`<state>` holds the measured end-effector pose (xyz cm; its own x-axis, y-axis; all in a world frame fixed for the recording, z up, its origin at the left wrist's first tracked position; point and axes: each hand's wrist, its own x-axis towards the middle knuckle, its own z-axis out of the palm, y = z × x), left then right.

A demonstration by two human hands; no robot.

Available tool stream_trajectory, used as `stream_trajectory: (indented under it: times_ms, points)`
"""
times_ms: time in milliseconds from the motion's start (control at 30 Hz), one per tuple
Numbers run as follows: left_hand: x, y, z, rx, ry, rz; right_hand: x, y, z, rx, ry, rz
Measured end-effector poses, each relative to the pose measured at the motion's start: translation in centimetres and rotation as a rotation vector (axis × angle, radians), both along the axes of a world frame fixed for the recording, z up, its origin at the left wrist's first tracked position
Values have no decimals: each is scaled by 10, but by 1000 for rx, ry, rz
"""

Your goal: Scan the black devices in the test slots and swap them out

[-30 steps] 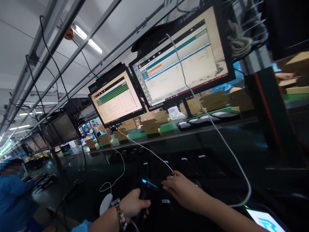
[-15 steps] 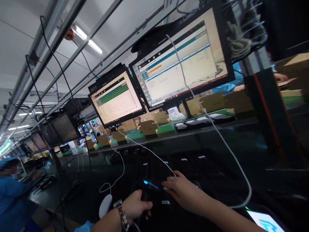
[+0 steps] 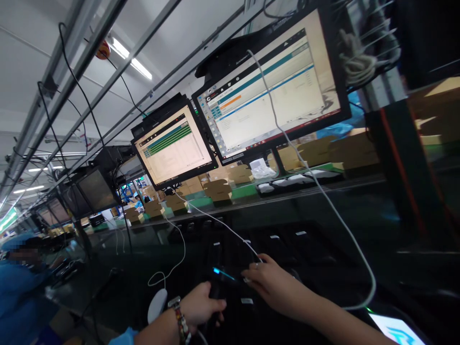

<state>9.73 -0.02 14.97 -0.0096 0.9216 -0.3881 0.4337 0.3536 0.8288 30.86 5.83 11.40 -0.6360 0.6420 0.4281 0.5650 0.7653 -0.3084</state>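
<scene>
My left hand [image 3: 201, 304] is closed around a dark handheld device, most of it lost in shadow. A bright blue lit strip on the device [image 3: 223, 273] points toward my right hand [image 3: 269, 284]. The fingers of that hand are pinched together at the lower end of a white cable [image 3: 233, 234], which runs down from the left monitor. Its plug is hidden by my fingers, and I cannot tell whether it touches the device. Below and between the hands, a small white label [image 3: 247, 301] shows on a dark surface.
Two lit monitors [image 3: 176, 146] hang over the bench. A white mouse [image 3: 157, 305] lies left of my wrist. Dark labelled devices [image 3: 276, 247] sit in trays behind my hands. Another white cable [image 3: 334, 211] loops down at right, near a lit screen [image 3: 395, 329]. A co-worker [image 3: 21, 287] sits at left.
Both my hands stay almost exactly where they were, with the same grip. The co-worker at left has leaned slightly to the right, and the person behind the right monitor has shifted.
</scene>
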Motion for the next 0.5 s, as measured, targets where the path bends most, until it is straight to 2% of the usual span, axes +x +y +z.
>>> stream_trajectory:
  times_ms: [200, 500]
  points:
    - [0, 1, 1, 1, -6, -5, -1, 2, -2, 0, 7, 5]
    - [0, -2, 2, 0, 14, -25, -1, -2, 8, -19, -27, -3]
